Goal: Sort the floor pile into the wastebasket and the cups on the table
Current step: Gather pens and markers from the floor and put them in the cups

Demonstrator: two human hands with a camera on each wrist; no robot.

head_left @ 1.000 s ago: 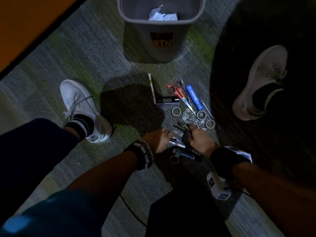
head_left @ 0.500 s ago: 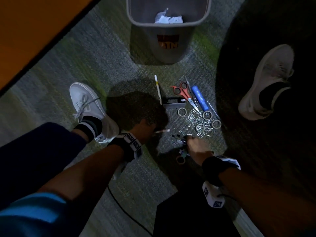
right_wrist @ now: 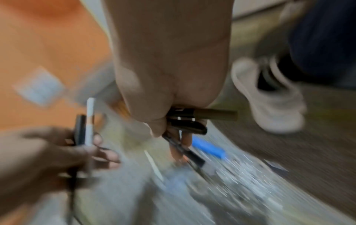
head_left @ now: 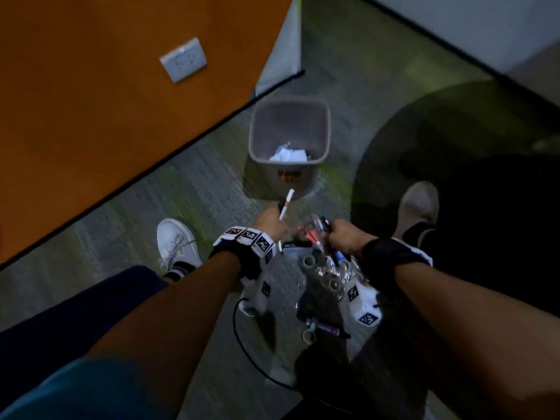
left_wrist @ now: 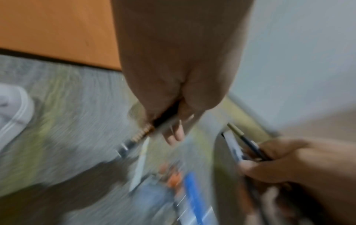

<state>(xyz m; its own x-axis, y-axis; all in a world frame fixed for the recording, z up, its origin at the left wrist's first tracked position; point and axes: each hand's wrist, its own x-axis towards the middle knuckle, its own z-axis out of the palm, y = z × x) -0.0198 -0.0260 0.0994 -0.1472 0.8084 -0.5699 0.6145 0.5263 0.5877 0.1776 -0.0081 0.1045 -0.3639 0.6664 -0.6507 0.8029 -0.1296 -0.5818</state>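
Note:
My left hand [head_left: 269, 221] is raised above the floor and grips two pens, a white one [head_left: 287, 203] and a dark one [right_wrist: 80, 130]. My right hand [head_left: 344, 234] is also lifted and grips a bunch of dark pens [right_wrist: 189, 121], one with a gold cap [right_wrist: 215, 115]. Below the hands the floor pile [head_left: 321, 268] holds red scissors [head_left: 309, 233], tape rolls, paper clips and a blue cutter [left_wrist: 193, 196]. The grey wastebasket [head_left: 289, 116] stands just beyond, with crumpled white paper [head_left: 288, 154] inside. The wrist views are blurred by motion.
An orange wall [head_left: 106, 101] with a white socket [head_left: 183, 59] runs along the left. My white shoes [head_left: 177, 242] [head_left: 419, 209] stand on either side of the pile on grey carpet. A black cable [head_left: 242, 344] trails on the floor near me.
Both hands have lifted off the pile with pens in them. The head view has risen and tilted up, so the wall socket and the whole wastebasket show.

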